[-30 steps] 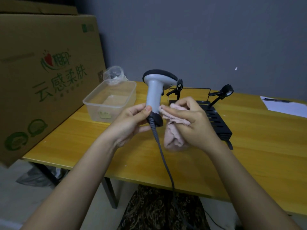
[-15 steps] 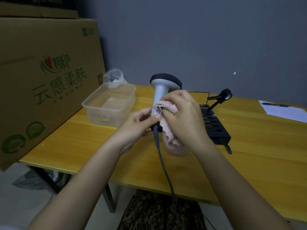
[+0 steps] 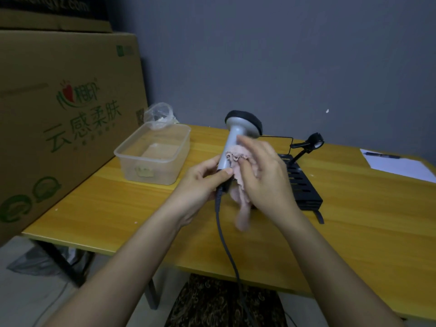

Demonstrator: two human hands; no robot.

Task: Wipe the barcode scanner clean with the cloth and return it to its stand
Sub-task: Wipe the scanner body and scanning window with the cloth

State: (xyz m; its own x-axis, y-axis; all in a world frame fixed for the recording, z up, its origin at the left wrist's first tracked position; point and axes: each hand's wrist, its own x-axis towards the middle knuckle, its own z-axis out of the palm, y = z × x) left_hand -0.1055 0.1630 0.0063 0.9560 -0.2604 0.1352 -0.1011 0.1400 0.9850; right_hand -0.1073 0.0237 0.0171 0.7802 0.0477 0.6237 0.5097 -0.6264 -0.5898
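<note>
The scanner (image 3: pixel 238 135) is held upright above the table at the centre of the frame, grey handle below a dark-rimmed head, its grey cable (image 3: pixel 224 237) dropping from the base over the table's near edge. The left hand (image 3: pixel 200 187) pinches the bottom of the handle, thumb and fingers closed on it. The right hand (image 3: pixel 264 175) presses a pink cloth (image 3: pixel 238 161) against the handle's right side, fingers curled over the cloth and clamped on it; a loose, blurred tail of cloth hangs down below the hand.

Just right of the hands, a black slotted stand (image 3: pixel 304 187) sits on the table, partly hidden behind the right hand, with a thin arm rising to a small black ring clip (image 3: pixel 315 140) at right of centre.

The table (image 3: pixel 118 208) is yellow wood-grain with a few pale specks on it. At left of centre stands a clear plastic tub (image 3: pixel 153 159), with a crumpled clear bag (image 3: pixel 159 115) just behind it. At the far right edge lies a white sheet (image 3: pixel 398 165) with a pen (image 3: pixel 382 155) on it.

A large cardboard box (image 3: pixel 59 119) printed in green fills the left of the frame, touching the table's left side, another box stacked on top. The wall (image 3: pixel 283 55) behind is plain grey-blue. Below the table, at lower left, are a dark leg (image 3: pixel 61 260) and a pale floor (image 3: pixel 21 293).
</note>
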